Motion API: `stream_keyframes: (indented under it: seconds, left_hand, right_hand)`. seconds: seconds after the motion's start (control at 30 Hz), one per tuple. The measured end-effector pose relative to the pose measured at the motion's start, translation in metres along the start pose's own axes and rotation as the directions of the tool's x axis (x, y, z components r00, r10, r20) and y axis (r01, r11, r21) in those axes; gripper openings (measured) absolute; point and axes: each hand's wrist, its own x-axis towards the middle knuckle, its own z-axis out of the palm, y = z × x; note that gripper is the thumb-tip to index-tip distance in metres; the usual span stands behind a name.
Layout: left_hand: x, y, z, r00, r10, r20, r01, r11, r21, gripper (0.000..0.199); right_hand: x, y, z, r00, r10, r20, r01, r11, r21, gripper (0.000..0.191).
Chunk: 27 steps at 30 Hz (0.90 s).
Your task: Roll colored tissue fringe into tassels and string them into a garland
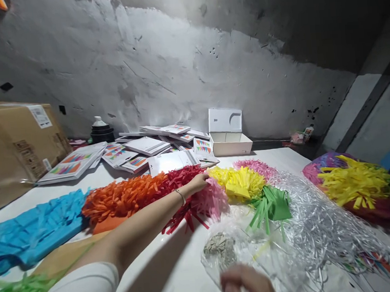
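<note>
My left hand [199, 183] reaches across to the pink tissue-paper tassel [213, 201], its fingers closed at the top of the fringe. Dark red tassels [183, 177] lie just left of it, and yellow tassels [243, 182] sit on its right. Low in the picture, my right hand [248, 283] is smeared by motion with its fingers curled, so whether it holds anything does not show. It is near a clear plastic bag [209, 264] with a bundle of beige twine [219, 245] in it.
Orange [124, 196] and blue tassels [35, 226] run along the left; green tassels [270, 205] and silver tinsel [322, 217] lie right. Behind are flat printed boxes [147, 145], an open white box [232, 145] and a cardboard carton [16, 146].
</note>
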Motion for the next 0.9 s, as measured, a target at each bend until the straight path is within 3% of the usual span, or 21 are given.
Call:
stream_keyframes:
  seconds: [0.07, 0.1, 0.17, 0.27, 0.33, 0.4, 0.5, 0.63, 0.77, 0.9]
  left_hand:
    - [0.003, -0.004, -0.005, 1.000, -0.018, 0.010, 0.018, 0.996, -0.088, 0.034]
    - [0.004, -0.005, -0.006, 1.000, -0.019, 0.012, 0.021, 0.991, -0.128, 0.034]
    - [0.006, -0.005, -0.008, 1.000, -0.012, 0.005, 0.013, 0.981, -0.195, 0.034]
    - [0.010, -0.005, -0.014, 0.999, 0.016, -0.031, -0.023, 0.965, -0.259, 0.034]
    - [0.009, -0.005, -0.021, 0.995, 0.042, -0.094, -0.067, 0.956, -0.284, 0.034]
    - [0.002, -0.006, -0.030, 0.977, 0.080, -0.197, -0.136, 0.946, -0.293, 0.035]
    - [-0.023, -0.004, -0.042, 0.921, 0.169, -0.350, -0.277, 0.917, -0.286, 0.045]
    - [-0.060, 0.011, -0.047, 0.876, 0.280, -0.393, -0.418, 0.847, -0.329, 0.053]
    - [-0.072, 0.038, -0.051, 0.910, 0.246, -0.333, -0.386, 0.794, -0.469, 0.035]
    - [-0.088, 0.058, -0.077, 0.950, 0.120, -0.288, -0.281, 0.725, -0.628, 0.047]
  right_hand:
    - [0.043, 0.017, 0.002, 1.000, 0.012, 0.019, -0.010, 0.994, -0.109, 0.028]
    - [0.069, 0.028, 0.008, 0.997, -0.026, 0.076, 0.043, 0.971, -0.233, 0.035]
    - [0.120, 0.054, 0.025, 0.995, -0.033, 0.093, 0.059, 0.953, -0.298, 0.041]
    - [0.178, 0.094, 0.054, 0.997, -0.019, 0.072, 0.043, 0.935, -0.352, 0.031]
    - [0.199, 0.112, 0.064, 0.999, -0.013, 0.042, 0.027, 0.931, -0.364, 0.022]
    - [0.207, 0.121, 0.064, 1.000, -0.006, -0.007, 0.003, 0.934, -0.357, 0.018]
    - [0.210, 0.118, 0.044, 0.997, -0.003, -0.075, -0.020, 0.952, -0.306, 0.017]
    - [0.212, 0.101, 0.005, 0.993, -0.008, -0.117, -0.011, 0.986, -0.164, 0.018]
    - [0.218, 0.084, -0.022, 0.984, 0.019, -0.176, -0.028, 0.998, -0.048, 0.026]
    - [0.200, 0.076, -0.041, 0.930, 0.117, -0.347, -0.141, 0.989, -0.045, 0.041]
